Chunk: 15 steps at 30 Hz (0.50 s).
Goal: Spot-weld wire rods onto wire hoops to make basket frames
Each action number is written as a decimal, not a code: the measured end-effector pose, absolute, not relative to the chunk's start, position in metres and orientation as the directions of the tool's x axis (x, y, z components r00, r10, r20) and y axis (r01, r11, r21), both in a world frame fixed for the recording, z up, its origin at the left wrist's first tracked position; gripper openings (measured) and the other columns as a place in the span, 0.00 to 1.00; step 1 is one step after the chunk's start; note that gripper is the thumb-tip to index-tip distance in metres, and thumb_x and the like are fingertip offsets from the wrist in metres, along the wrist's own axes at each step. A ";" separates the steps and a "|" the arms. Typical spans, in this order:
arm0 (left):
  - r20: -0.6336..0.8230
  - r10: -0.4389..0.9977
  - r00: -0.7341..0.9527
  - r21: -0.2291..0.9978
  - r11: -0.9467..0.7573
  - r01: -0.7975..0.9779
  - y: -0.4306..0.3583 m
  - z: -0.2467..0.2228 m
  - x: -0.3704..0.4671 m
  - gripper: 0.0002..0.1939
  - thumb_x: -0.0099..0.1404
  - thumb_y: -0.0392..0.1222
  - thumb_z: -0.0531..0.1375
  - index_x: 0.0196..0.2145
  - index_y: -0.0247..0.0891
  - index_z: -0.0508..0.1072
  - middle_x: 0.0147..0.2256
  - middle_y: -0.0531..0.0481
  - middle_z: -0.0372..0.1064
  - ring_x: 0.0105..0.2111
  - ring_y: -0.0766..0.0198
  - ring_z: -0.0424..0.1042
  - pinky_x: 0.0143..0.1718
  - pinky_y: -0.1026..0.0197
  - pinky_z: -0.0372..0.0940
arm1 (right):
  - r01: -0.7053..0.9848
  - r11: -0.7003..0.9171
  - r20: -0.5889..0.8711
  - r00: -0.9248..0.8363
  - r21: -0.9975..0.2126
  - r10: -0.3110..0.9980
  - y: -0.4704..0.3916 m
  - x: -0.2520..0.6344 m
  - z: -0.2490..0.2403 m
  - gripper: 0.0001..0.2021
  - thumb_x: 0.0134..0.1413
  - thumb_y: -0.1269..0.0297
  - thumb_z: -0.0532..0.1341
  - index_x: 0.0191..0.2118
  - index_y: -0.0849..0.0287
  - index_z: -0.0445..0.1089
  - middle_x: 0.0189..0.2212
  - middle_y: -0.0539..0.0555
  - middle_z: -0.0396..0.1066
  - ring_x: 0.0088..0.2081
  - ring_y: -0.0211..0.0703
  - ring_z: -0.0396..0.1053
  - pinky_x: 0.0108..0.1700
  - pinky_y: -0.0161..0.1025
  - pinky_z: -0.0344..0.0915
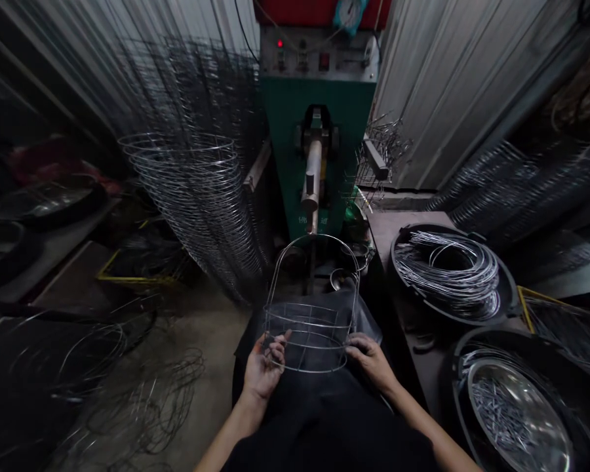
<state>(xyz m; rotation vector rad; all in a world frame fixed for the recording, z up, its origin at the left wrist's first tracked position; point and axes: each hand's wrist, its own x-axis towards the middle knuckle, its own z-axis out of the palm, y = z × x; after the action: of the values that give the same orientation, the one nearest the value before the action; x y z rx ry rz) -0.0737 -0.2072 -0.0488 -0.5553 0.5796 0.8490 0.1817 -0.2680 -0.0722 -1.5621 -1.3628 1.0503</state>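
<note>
A wire basket (309,324) with a tall arched handle is held over my lap, between both hands. My left hand (267,367) has its fingers curled round the basket's lower left wires. On the other side, my right hand (370,357) pinches the wire at the lower right. The top of the arch comes up close beneath the rod-like electrode (313,177) of a green machine (288,118); whether they touch I cannot tell. A dark apron (319,400) covers my lap under the basket.
Stacked wire hoops (196,196) rise at the left. On the right, a black tub (509,298) holds coiled wire rings, and a steel bowl (553,419) contains short wire pieces. A small metal bowl (341,278) sits below the machine. Loose wire (167,393) lies on the floor.
</note>
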 end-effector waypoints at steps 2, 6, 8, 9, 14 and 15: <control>-0.663 0.515 0.543 -0.214 0.565 -0.797 -0.204 -0.053 -0.077 0.26 0.67 0.44 0.45 0.58 0.25 0.48 0.23 0.52 0.64 0.17 0.75 0.66 0.20 0.76 0.64 | 0.301 -0.125 -0.089 0.132 -0.945 0.987 -0.265 0.171 -0.066 0.13 0.48 0.53 0.59 0.27 0.59 0.70 0.31 0.54 0.70 0.36 0.45 0.67 0.42 0.40 0.62; -0.691 0.492 0.530 -0.100 0.661 -0.744 -0.206 -0.065 -0.087 0.26 0.67 0.48 0.43 0.57 0.29 0.52 0.23 0.51 0.67 0.19 0.71 0.68 0.21 0.71 0.66 | 0.393 -0.109 -0.039 0.181 -0.913 0.983 -0.259 0.154 -0.057 0.12 0.50 0.55 0.58 0.26 0.58 0.68 0.29 0.53 0.70 0.35 0.45 0.67 0.42 0.40 0.60; -0.744 0.465 0.479 0.025 0.737 -0.676 -0.215 -0.070 -0.088 0.25 0.67 0.48 0.44 0.54 0.28 0.57 0.24 0.49 0.68 0.21 0.69 0.70 0.24 0.68 0.67 | 0.458 -0.096 -0.013 0.182 -0.884 0.983 -0.256 0.150 -0.056 0.12 0.50 0.55 0.57 0.25 0.58 0.68 0.30 0.54 0.70 0.36 0.45 0.66 0.44 0.41 0.58; -0.769 0.472 0.431 0.122 0.771 -0.625 -0.221 -0.070 -0.087 0.23 0.66 0.48 0.46 0.53 0.28 0.59 0.25 0.47 0.69 0.23 0.67 0.71 0.26 0.66 0.67 | 0.480 -0.095 -0.006 0.183 -0.872 0.983 -0.256 0.148 -0.056 0.12 0.51 0.55 0.57 0.26 0.58 0.68 0.30 0.54 0.70 0.36 0.45 0.66 0.44 0.42 0.58; -0.522 0.818 0.242 0.785 0.572 -0.238 -0.240 -0.056 -0.061 0.27 0.49 0.40 0.66 0.48 0.38 0.66 0.47 0.44 0.67 0.47 0.57 0.67 0.48 0.57 0.61 | 0.573 -0.116 -0.012 0.181 -0.811 0.983 -0.249 0.145 -0.060 0.12 0.52 0.55 0.55 0.27 0.57 0.69 0.31 0.54 0.71 0.38 0.46 0.66 0.47 0.46 0.54; -0.438 0.860 0.261 0.855 0.488 -0.174 -0.240 -0.051 -0.054 0.30 0.46 0.39 0.68 0.48 0.40 0.67 0.51 0.44 0.63 0.51 0.56 0.62 0.52 0.57 0.57 | 0.594 -0.126 -0.024 0.176 -0.795 0.984 -0.246 0.143 -0.059 0.12 0.51 0.55 0.56 0.27 0.57 0.69 0.31 0.54 0.71 0.38 0.47 0.66 0.47 0.47 0.53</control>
<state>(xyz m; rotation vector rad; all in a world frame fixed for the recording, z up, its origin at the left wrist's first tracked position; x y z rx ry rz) -0.0545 -0.2397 -0.0514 0.7803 1.0807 0.8054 0.1433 -0.2463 -0.0588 -1.8037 -1.4919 0.7650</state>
